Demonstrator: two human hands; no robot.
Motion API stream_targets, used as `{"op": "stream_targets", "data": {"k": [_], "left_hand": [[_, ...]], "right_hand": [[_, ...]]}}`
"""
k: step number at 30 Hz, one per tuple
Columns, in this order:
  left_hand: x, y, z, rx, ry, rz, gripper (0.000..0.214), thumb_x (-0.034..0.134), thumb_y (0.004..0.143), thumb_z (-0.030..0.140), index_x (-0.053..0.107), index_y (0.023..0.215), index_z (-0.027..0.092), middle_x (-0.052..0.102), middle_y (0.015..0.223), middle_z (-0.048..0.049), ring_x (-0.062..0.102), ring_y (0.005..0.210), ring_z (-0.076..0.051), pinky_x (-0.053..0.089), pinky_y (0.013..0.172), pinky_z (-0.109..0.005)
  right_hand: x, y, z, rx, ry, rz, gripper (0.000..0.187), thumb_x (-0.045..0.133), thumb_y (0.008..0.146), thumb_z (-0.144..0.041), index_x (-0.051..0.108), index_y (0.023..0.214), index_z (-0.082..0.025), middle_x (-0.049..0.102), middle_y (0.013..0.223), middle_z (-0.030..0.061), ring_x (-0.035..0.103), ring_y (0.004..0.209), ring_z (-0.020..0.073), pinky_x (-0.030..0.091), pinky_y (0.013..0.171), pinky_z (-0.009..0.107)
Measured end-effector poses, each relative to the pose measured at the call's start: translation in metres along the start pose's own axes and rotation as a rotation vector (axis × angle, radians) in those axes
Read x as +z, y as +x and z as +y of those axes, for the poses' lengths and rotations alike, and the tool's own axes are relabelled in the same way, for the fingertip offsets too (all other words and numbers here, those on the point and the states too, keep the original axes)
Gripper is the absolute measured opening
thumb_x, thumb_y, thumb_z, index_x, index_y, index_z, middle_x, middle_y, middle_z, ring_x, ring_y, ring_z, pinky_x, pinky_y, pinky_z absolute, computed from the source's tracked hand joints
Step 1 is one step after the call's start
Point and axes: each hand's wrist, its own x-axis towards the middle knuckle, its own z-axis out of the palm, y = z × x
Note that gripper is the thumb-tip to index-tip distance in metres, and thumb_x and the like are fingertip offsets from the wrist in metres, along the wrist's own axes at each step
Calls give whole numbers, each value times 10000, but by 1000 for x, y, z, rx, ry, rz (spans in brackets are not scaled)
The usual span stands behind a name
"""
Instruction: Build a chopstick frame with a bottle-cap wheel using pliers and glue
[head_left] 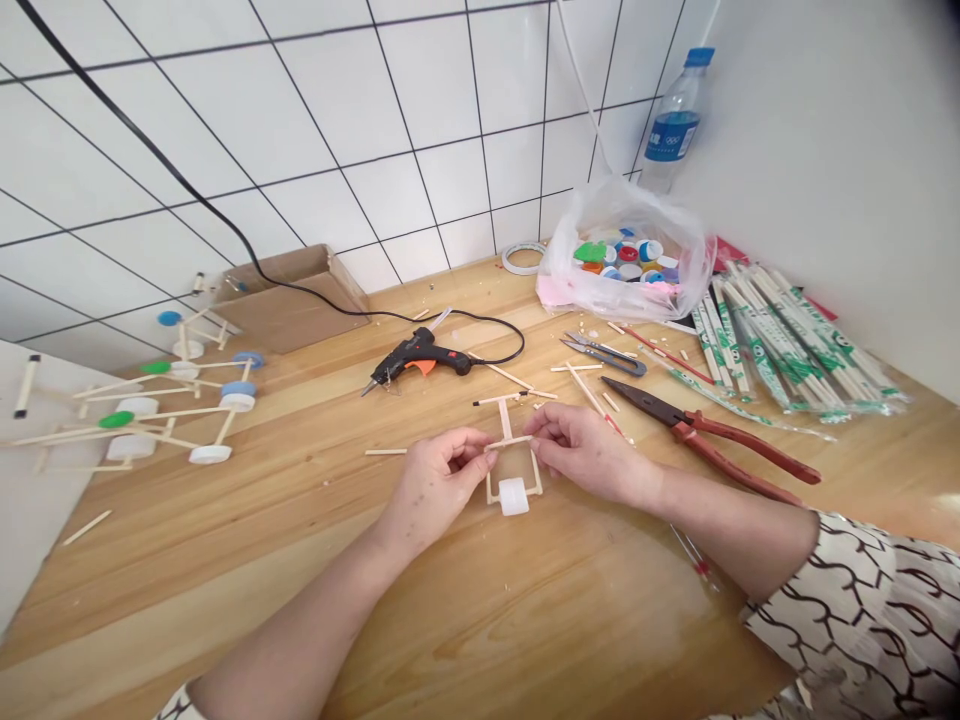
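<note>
A stick frame [510,450] lies mid-table, with a white bottle cap [514,496] at its near end and a T of sticks reaching far. Both hands are narrow, pinching it. The left hand [435,490] and the right hand [585,450] meet at a crossbar [510,441] from either side, their fingertips [534,437] on the stick.

Just far of the frame lie loose sticks [577,385]. Farther left sits a black glue gun [420,358], its cord [480,320] trailing back past a cardboard box [289,300]. To the right are red-handled pliers [697,430] and scissors [606,352]. In the far right corner, a plastic bag [622,255] holds colored bottle caps [626,260], beside a tape roll [523,257] and a water bottle [675,120]. Wrapped chopsticks [780,350] lie along the right wall. At left, stick cars [150,400] with cap wheels rest on a white board [45,450].
</note>
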Motion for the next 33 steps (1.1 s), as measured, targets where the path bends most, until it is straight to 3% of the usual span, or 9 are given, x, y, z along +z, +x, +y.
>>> {"op": "stream_targets", "data": {"k": [21, 33], "left_hand": [[-1, 0, 4, -1, 50, -19, 223, 596, 773, 344, 690, 843, 154, 693, 647, -22, 602, 560, -154, 435, 531, -244], [-1, 1, 6, -4, 78, -2, 191, 595, 758, 316, 682, 806, 154, 677, 604, -14, 564, 504, -137, 409, 497, -236]], "right_hand": [[-1, -3, -3, -14, -123, -21, 84, 483, 798, -122, 532, 798, -191, 536, 599, -40, 475, 529, 105, 355, 498, 218], [0, -2, 0, -35, -156, -14, 96, 479, 804, -129, 544, 853, -180, 606, 673, -5, 539, 589, 124, 398, 542, 235]]}}
